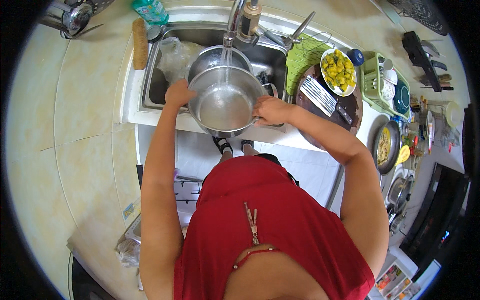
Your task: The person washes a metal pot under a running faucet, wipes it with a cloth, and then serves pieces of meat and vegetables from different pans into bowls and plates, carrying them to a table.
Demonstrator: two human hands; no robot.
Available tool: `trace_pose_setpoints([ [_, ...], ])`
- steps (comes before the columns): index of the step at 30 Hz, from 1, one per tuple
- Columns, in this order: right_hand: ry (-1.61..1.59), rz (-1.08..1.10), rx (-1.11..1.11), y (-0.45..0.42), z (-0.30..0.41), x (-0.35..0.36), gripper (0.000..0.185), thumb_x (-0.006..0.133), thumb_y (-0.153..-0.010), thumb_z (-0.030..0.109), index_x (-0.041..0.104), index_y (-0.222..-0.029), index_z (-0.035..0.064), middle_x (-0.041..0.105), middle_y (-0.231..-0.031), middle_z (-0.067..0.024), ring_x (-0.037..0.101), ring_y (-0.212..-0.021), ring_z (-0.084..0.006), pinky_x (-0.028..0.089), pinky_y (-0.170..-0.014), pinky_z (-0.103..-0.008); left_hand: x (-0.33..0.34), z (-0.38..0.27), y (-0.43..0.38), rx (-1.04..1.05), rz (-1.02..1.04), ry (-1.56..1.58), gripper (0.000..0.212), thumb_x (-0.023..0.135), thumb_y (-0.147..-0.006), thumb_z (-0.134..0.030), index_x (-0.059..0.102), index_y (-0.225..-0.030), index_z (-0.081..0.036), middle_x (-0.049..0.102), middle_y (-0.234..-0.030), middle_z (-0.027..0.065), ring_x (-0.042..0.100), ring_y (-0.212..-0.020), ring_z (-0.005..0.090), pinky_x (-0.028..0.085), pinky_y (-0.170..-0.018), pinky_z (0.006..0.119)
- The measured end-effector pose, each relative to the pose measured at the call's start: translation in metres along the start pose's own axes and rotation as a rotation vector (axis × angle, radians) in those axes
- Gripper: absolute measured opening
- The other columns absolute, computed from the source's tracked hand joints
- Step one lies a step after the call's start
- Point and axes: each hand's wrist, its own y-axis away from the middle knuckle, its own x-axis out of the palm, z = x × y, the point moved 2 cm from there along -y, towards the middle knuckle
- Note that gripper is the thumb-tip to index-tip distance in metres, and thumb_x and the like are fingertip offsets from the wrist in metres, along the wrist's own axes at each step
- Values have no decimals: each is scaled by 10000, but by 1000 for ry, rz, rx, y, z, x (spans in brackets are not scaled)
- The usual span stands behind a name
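A stainless steel pot (225,108) is held over the front edge of the sink, its mouth turned up towards me. Water from the chrome faucet (233,22) runs down into it. My left hand (179,93) grips the pot at its left side. On the right side, my right hand (273,110) grips it near the rim; the handles are mostly hidden by my fingers. Behind the pot, a second metal bowl or pot (219,56) sits in the sink (152,90). A clear plastic bag (174,60) lies to its left.
Right of the sink, a cleaver (318,95) and a plate of yellow chopped food (338,71) rest on a round cutting board (348,108). Farther right are a green dish rack (371,82) and a frying pan (388,148). A brush (140,45) lies at the sink's left edge.
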Motion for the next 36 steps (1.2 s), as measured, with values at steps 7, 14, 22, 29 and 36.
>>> trace_pose_setpoints([
  [7,-39,469,436,-36,-7,-9,639,237,-900,564,665,-1001,100,628,-980,-176,548,-1007,-338,340,-954,-436,11,-13,59,-65,-57,205,370,609,-633,-377,680,-790,-50,642,-743,178,623,-740,332,474,-696,408],
  [14,-45,298,636,-119,-61,48,692,483,-851,450,190,-1412,170,167,-1463,-141,208,-1333,-315,227,-1040,-471,22,-34,100,-192,-118,287,356,568,-692,-368,665,-785,-38,635,-738,189,614,-742,353,467,-698,423],
  [22,-132,345,-90,-160,-12,99,635,454,-850,467,286,-1390,179,126,-1483,-86,158,-1345,-324,163,-1063,-503,19,-12,106,-241,-193,326,373,558,-710,-365,651,-773,-9,613,-709,213,600,-726,373,453,-677,447],
  [29,152,738,401,-114,-13,-1,493,371,-870,483,627,-1076,115,594,-1113,-117,526,-1076,-266,295,-947,-482,13,9,106,-299,-187,331,434,568,-711,-402,643,-779,20,622,-795,224,593,-778,395,451,-715,470],
  [36,-26,55,203,-117,23,-40,265,501,-818,278,623,-743,54,597,-683,-154,595,-716,-330,453,-674,-445,10,6,108,-304,-206,317,380,569,-698,-364,658,-773,-3,630,-759,218,606,-753,385,463,-705,461],
])
